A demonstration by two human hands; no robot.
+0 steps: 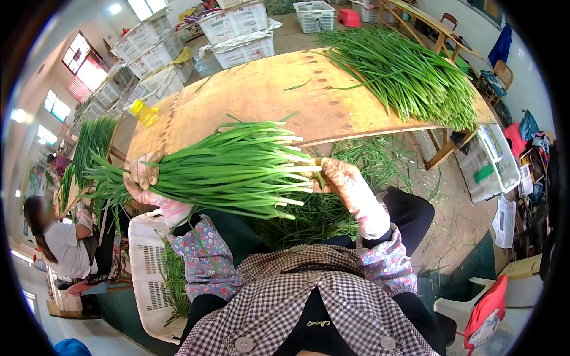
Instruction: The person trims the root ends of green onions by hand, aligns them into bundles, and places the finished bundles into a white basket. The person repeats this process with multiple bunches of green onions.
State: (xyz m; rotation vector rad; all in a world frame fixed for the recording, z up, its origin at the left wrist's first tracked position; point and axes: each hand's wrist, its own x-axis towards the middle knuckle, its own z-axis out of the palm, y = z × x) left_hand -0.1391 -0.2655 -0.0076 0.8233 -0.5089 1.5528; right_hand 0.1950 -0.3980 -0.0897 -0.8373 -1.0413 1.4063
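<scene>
A loose bundle of long green leafy stalks, which look like garlic chives (222, 164), lies sideways before me, pale stem ends to the right. My left hand (144, 173), in a soiled glove, grips its leafy end. At the stem ends, my gloved right hand (336, 173) has its fingertips on one pale stem; a leaf hangs by them. A large heap of the same stalks (409, 75) rests on the far right of the wooden table (267, 93). A yellow bottle (144, 112) is at the table's left end.
A white plastic crate (149, 271) holding greens stands by my left leg. Loose leaves cover the floor (374, 160) under the table. A person (71, 244) sits at the left beside another pile of stalks (91, 147). Stacked white crates (234, 22) stand behind the table; another crate (485, 164) is at the right.
</scene>
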